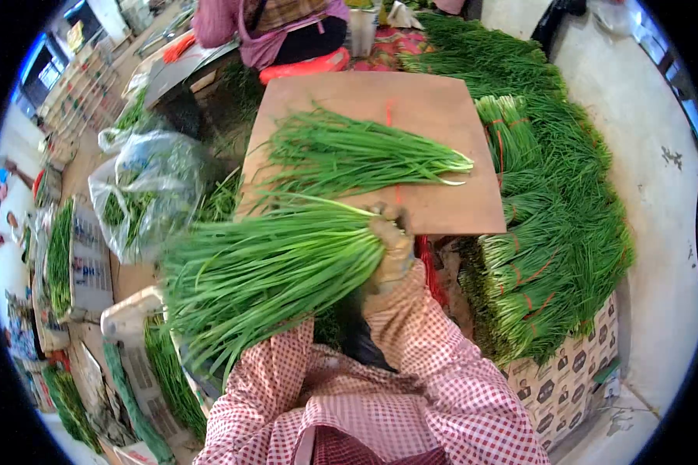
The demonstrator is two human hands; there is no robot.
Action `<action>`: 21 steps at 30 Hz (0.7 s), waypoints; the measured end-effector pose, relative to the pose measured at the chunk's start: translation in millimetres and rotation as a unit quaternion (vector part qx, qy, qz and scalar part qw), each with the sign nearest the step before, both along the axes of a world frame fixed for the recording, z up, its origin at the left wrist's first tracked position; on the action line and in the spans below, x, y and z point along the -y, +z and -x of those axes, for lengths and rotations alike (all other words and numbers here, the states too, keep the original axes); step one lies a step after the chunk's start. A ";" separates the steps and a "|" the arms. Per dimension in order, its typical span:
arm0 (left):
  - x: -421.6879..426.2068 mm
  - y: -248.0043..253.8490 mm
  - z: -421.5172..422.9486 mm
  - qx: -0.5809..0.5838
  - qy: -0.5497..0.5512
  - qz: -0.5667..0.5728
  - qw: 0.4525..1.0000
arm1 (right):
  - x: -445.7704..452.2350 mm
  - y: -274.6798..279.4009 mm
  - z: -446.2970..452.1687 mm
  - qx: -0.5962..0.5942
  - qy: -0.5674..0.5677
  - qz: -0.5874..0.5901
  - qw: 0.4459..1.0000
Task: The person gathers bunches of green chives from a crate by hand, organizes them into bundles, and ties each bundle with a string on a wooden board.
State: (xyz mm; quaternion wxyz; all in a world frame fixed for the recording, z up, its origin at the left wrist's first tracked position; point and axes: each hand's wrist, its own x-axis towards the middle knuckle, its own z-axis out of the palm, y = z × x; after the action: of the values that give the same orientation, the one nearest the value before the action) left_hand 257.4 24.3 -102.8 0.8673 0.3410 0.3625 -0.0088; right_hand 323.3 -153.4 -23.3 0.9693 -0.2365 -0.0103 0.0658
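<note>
Green stalk bunch (275, 263) is the thing in hand: it lies across the near left corner of the board (442, 205), leaf tips fanned out to the left, stem ends toward the right. Farthest left of the board stands a pale crate (91, 260) filled with greens; closer to the board's left edge sits a clear plastic bag (159, 182), also holding greens. Nearer than the board, the left sleeve (275, 368) of the checked garment reaches up under the leaves, which hide the left hand, so whether it grips anything I cannot tell. Beyond the board's far edge a person in pink (264, 43) sits on a red seat (306, 66). On the board itself rests a loose pile of stalks (364, 151), pale ends to the right, with a red band (389, 112) beneath it. At the board's near edge the right hand (393, 248) is closed around the bunch's stem ends. Right of the board, bundles (551, 232) tied with reddish bands are heaped up, above a printed box (574, 384).
</note>
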 end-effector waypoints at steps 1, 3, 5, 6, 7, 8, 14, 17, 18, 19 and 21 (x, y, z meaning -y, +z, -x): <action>-3.9 0.7 -22.0 0.008 0.018 0.013 1.000 | 16.2 9.0 -12.8 -0.020 0.033 -0.049 0.998; -15.0 3.9 -67.0 0.029 0.052 0.032 0.998 | 43.0 10.5 -47.1 -0.049 -0.017 0.010 0.999; -26.5 6.0 -111.7 0.052 0.091 0.053 0.993 | 64.0 3.2 -84.9 -0.016 -0.101 -0.009 0.995; -33.4 8.5 -132.4 0.064 0.109 0.061 0.990 | 78.4 2.6 -102.2 -0.006 -0.117 -0.009 0.993; -39.8 12.6 -150.1 0.078 0.125 0.065 0.987 | 87.7 0.9 -117.7 0.003 -0.150 0.030 0.988; -50.1 17.1 -167.3 0.096 0.140 0.065 0.983 | 96.9 -2.4 -131.7 0.003 -0.154 0.031 0.988; -116.5 76.3 -209.4 0.237 0.175 0.029 0.955 | 118.4 -28.1 -173.4 -0.058 -0.227 0.175 0.956; -155.2 135.7 -195.0 0.188 0.209 -0.094 0.955 | 112.5 -41.8 -184.6 -0.064 -0.288 0.209 0.932; -169.7 152.3 -190.4 0.111 0.242 -0.159 0.951 | 109.9 -36.7 -185.0 -0.083 -0.295 0.291 0.907; -189.8 165.8 -184.3 0.100 0.212 -0.278 0.932 | 104.6 -39.4 -188.0 -0.049 -0.328 0.239 0.913; -164.6 193.4 -180.0 0.151 0.176 -0.411 0.882 | 105.3 -35.9 -185.3 -0.047 -0.336 0.286 0.896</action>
State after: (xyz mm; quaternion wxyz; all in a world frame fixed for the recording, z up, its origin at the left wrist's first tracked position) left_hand 437.4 189.0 90.6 0.6809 0.5949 0.2520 0.3450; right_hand 508.7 -258.7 -59.2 0.8236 -0.4893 0.1348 -0.2530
